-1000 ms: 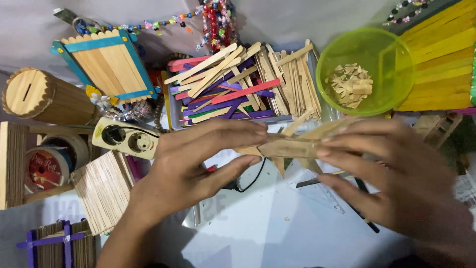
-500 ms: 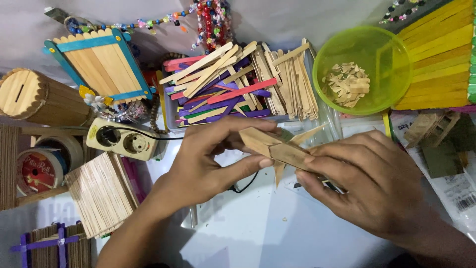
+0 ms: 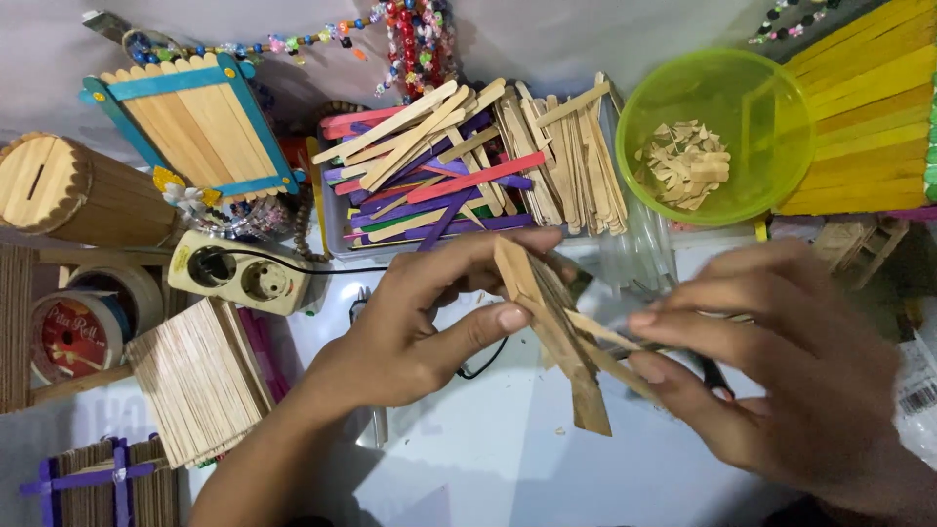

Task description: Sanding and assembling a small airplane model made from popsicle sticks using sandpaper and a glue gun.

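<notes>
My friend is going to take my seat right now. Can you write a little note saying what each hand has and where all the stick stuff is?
Left hand: pinches the upper end of the glued stick piece between thumb and fingers, holding it tilted above the table.
Right hand: fingertips on the thin sticks jutting from the piece's right side.
Supplies: loose plain and coloured craft sticks in the grey tray just behind the hands; stick offcuts in the green bowl at back right.
Done: several sticks are already joined into one piece.
Left: the piece looks unfinished, with sticks poking out unevenly; how firmly it is joined cannot be told.
</notes>
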